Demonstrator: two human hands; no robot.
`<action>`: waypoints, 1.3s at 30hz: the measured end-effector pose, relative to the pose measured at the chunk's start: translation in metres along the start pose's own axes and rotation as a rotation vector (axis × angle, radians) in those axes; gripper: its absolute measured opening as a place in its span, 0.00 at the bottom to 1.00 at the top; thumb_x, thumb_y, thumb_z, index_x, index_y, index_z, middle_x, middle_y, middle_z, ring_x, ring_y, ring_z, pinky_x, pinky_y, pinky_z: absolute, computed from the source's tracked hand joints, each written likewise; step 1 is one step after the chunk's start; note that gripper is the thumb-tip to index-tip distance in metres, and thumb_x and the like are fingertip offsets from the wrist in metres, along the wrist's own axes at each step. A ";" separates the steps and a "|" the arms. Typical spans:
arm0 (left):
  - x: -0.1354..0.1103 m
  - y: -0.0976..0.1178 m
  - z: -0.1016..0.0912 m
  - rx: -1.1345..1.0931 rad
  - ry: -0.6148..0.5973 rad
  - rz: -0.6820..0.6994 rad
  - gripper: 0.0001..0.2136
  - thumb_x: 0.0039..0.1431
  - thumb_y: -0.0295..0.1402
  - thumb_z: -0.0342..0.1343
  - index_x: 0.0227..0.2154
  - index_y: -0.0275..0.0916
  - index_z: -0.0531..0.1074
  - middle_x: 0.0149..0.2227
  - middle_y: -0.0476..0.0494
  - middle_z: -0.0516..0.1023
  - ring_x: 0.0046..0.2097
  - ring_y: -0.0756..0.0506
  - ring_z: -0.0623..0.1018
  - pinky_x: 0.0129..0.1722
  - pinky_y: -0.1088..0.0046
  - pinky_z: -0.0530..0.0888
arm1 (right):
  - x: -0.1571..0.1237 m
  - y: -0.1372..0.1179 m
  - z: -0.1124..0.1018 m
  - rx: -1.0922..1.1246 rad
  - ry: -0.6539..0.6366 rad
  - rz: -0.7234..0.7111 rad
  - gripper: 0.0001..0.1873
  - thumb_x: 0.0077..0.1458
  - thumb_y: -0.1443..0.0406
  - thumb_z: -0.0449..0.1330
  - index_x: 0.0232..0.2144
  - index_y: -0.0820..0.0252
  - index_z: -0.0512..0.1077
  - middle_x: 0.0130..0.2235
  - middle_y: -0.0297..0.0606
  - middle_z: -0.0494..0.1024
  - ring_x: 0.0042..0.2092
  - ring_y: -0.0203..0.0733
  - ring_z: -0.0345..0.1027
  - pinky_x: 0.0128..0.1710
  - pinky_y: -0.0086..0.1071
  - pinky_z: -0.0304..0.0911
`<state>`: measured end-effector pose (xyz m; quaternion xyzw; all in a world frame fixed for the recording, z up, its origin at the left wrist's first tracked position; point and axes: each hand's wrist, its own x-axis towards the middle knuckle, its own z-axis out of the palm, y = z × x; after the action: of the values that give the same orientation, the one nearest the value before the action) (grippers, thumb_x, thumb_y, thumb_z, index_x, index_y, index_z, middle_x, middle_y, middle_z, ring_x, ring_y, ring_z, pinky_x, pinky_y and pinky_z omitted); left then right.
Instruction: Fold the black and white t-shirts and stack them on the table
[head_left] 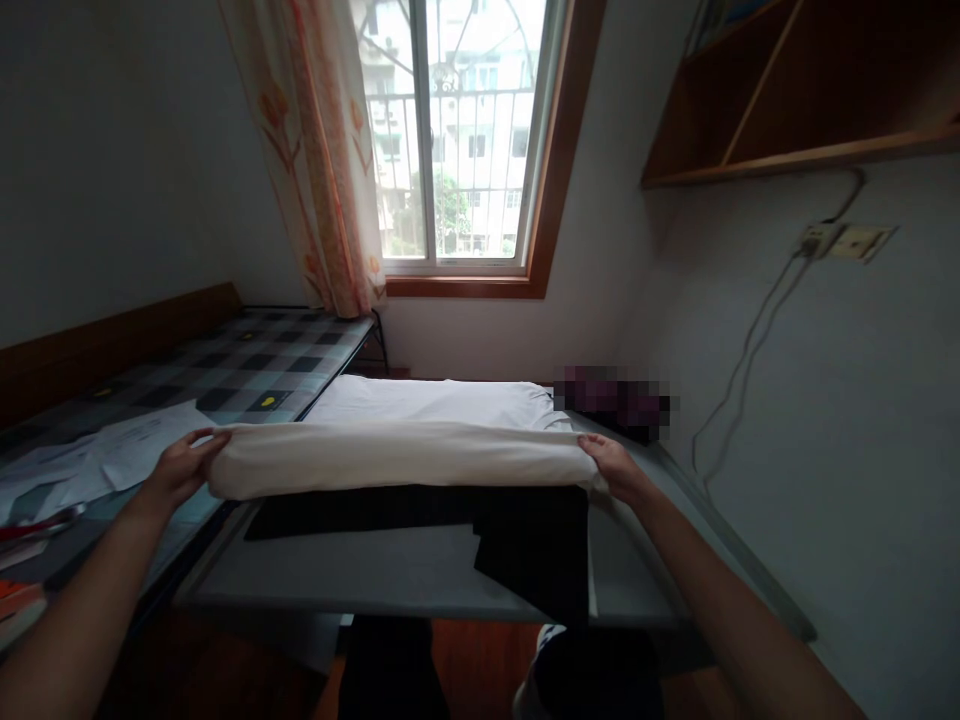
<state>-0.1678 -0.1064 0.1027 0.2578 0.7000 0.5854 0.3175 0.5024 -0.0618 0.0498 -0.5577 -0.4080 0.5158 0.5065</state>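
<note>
Seen from the head camera, a person seated or standing at a grey worktop (360,575) stretches a band of white cloth (405,458) between two bare hands, side to side across the surface. The left hand (187,467) pinches one end of the band near the worktop's left edge, thumb and fingers closed on the fabric; the right hand (611,464) grips the opposite end toward the right edge. Behind the band, more white fabric lies spread toward the worktop's far edge. Black fabric (532,545) shows beneath the band and reaches the near edge on the right; whether it is joined to the white cannot be told, nor whether the band touches it.

The step in hand appears to be drawing the cloth straight along a fold. The next move would likely call for both hands staying level and keeping even tension, so that the band can be laid square to the near edge without creasing or dragging the black fabric.

A blurred dark purple item (619,395) rests by the far right corner. Beyond the left edge, papers (139,450) lie on a checked bed (285,335).
</note>
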 end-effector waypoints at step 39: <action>-0.027 -0.039 0.134 1.221 -0.467 0.831 0.18 0.63 0.39 0.41 0.46 0.39 0.73 0.48 0.36 0.76 0.50 0.38 0.73 0.49 0.61 0.66 | 0.019 0.010 0.017 -1.323 0.132 -0.231 0.16 0.62 0.55 0.49 0.44 0.54 0.71 0.48 0.44 0.74 0.42 0.48 0.71 0.36 0.34 0.58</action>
<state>-0.0498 -0.0454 0.0529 0.7454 0.6594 0.0971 0.0127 0.4875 -0.0421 0.0379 -0.7336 -0.6631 0.0647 0.1339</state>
